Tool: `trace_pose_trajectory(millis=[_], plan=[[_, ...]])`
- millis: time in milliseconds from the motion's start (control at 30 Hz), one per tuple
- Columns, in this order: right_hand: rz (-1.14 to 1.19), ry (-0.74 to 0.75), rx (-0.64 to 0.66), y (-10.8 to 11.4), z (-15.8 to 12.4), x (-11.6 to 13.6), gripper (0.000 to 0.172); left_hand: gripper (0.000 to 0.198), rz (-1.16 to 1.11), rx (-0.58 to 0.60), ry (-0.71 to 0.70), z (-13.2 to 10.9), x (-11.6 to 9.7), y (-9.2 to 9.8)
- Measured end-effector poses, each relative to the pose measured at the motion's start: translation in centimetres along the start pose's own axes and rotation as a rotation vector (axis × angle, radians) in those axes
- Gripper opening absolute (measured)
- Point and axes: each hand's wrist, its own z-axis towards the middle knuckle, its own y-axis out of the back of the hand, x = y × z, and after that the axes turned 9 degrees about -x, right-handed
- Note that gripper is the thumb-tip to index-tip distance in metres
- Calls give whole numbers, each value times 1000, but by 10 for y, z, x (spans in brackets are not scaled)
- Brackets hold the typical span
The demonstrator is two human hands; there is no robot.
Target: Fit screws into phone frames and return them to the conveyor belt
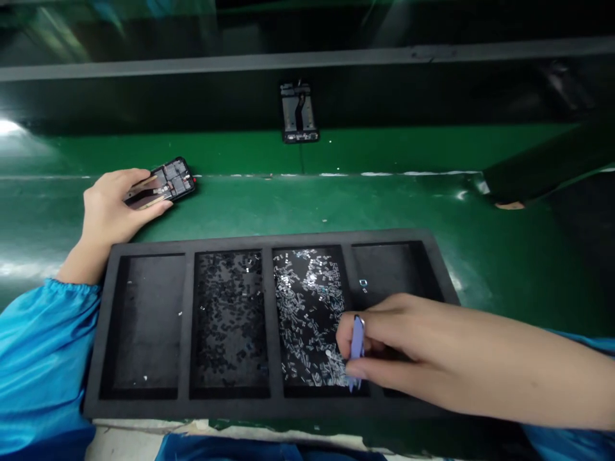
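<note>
My left hand [115, 205] is closed around the sides of an opened smartphone [179, 178], whose inner boards and dark flex cable show. It is held tilted at the green bench, past the tray's far left corner. My right hand [398, 346] pinches slim purple tweezers [357, 339], their tip pointing down at the near right part of the tray's third compartment. Under them, many tiny shiny metal pieces [307, 320] lie scattered in that compartment. Whether the tweezers grip a piece is too small to tell. The black foam tray [230, 244] has several compartments.
Small dark pieces [230, 314] cover the second compartment. A small square part [363, 282] lies in the rightmost one, partly behind my right hand. Another opened phone [298, 112] lies farther back on the green bench [269, 205]. A dark green post [542, 160] stands at right.
</note>
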Motion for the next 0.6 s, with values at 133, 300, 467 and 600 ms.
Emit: trace_pose_trajectory(millis=[133, 300, 467, 600], plan=[[36, -41, 171, 3, 17, -14, 24, 65, 58, -15, 5, 2, -4, 3], [85, -61, 44, 22, 52, -29, 33, 52, 43, -182, 61, 8, -11, 12], [277, -91, -406, 22, 58, -26, 29, 50, 30, -172, 21, -4, -71, 52], [55, 98, -798, -2, 29, -16, 14, 52, -135, 61, -172, -58, -150, 84]])
